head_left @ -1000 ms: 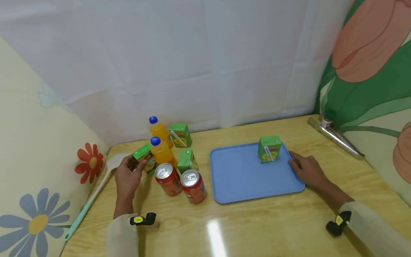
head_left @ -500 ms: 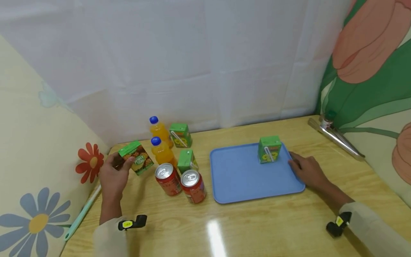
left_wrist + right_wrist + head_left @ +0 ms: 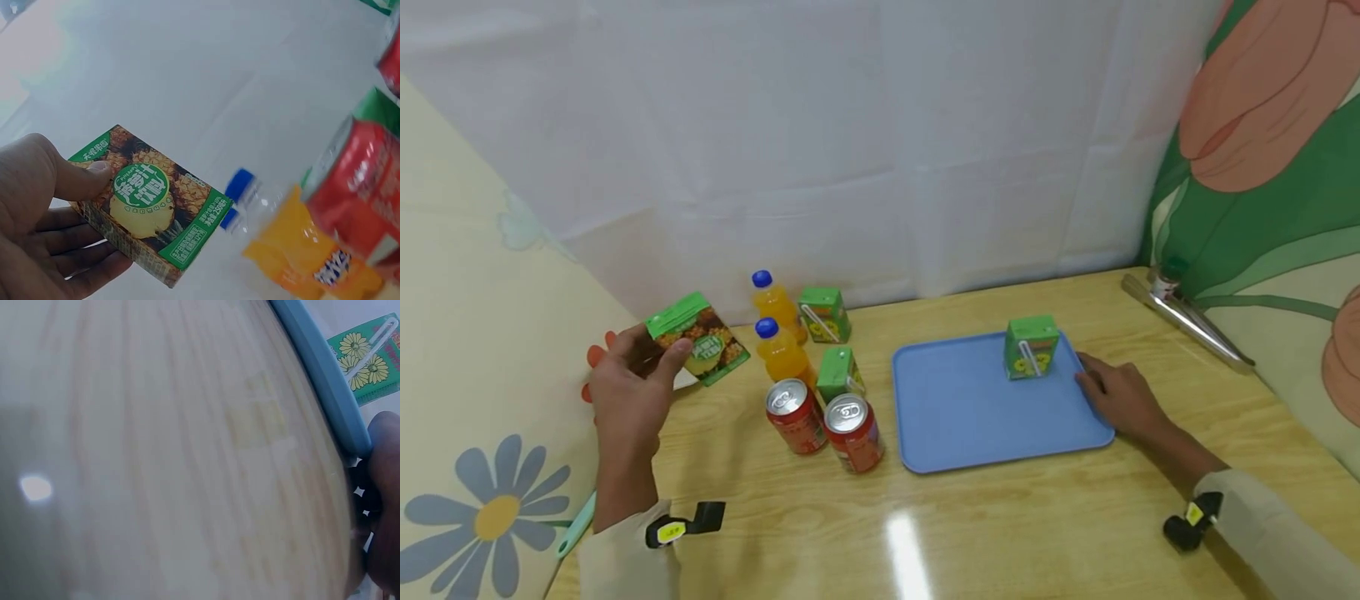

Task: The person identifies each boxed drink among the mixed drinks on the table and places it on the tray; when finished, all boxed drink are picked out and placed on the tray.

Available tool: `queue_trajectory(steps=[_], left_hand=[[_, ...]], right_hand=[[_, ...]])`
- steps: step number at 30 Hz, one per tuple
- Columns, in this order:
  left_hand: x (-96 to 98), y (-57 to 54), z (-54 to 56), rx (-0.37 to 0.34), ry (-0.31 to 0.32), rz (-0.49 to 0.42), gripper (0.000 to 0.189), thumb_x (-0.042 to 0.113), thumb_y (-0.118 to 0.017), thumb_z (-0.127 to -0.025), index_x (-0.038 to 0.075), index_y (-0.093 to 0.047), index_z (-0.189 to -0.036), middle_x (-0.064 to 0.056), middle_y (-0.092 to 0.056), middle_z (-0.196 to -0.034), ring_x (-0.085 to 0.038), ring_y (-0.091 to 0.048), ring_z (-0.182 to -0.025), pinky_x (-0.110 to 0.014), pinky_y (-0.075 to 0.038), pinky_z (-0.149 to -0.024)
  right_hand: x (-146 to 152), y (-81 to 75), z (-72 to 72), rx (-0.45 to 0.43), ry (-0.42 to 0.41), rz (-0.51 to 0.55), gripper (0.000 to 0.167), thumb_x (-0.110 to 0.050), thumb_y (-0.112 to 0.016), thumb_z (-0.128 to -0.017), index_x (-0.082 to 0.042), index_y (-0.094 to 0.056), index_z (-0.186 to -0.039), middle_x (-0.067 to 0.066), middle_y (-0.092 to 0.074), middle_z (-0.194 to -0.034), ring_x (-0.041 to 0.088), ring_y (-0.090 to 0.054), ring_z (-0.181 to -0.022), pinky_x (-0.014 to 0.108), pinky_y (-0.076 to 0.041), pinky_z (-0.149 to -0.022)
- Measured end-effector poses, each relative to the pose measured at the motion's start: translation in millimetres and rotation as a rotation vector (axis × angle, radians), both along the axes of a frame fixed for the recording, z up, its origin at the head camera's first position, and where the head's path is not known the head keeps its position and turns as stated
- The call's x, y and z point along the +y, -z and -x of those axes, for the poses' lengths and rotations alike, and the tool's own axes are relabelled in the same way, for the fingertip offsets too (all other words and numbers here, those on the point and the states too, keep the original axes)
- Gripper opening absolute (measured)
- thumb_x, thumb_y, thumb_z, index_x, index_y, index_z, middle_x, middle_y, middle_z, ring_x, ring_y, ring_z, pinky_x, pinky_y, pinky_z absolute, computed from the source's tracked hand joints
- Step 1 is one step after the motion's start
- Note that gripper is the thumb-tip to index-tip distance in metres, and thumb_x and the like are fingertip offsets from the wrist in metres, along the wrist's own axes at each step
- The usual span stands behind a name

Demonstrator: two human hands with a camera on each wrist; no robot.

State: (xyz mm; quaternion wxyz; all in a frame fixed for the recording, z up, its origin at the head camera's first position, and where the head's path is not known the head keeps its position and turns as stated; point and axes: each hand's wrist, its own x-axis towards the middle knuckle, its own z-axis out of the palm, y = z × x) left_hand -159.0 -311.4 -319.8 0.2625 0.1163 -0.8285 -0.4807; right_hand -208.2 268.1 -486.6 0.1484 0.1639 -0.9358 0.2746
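Left grip (image 3: 629, 395) pinches a juice carton (image 3: 703, 342), with bottles (image 3: 784, 357) and cans (image 3: 796, 418) between it and the tray (image 3: 958, 417) the right grip (image 3: 1118, 400) holds.

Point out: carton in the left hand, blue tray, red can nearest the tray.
Held carton (image 3: 147, 199): left wrist view, on its printed front face.
Blue tray (image 3: 977, 417): head view, on its bare flat surface.
Red can (image 3: 856, 437): head view, on its side, below the silver top.

The green-and-brown rectangular cardboard drink carton (image 3: 150, 206) is bearing the white characters “菠萝汁饮料” on a round green emblem (image 3: 141, 185).
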Motion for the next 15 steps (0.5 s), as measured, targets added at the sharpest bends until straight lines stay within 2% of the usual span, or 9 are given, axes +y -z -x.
queue_trajectory(steps=[8, 15], left_hand=[[24.5, -20.0, -3.2, 0.082, 0.102, 0.022, 0.047, 0.021, -0.072, -0.095, 0.01, -0.059, -0.138, 0.001, -0.061, -0.12, -0.011, -0.058, -0.107, -0.015, -0.048, -0.088], [52.3, -34.7, -9.7, 0.107, 0.181, 0.057, 0.046, 0.02, -0.072, -0.095, 0.01, -0.06, -0.138, 0.0, -0.062, -0.12, -0.011, -0.059, -0.108, -0.018, -0.049, -0.095]], right_hand=[[0, 0.3, 1.0, -0.021, 0.011, 0.002, 0.04, -0.014, -0.055, -0.103, 0.011, -0.056, -0.134, -0.005, -0.051, -0.059, 0.01, -0.044, -0.05, 0.028, -0.038, -0.049], [1, 0.9, 1.3, -0.041, 0.014, 0.0, 0.041, -0.015, -0.054, -0.104, 0.011, -0.055, -0.135, -0.005, -0.051, -0.06, 0.01, -0.044, -0.05, 0.028, -0.037, -0.049]])
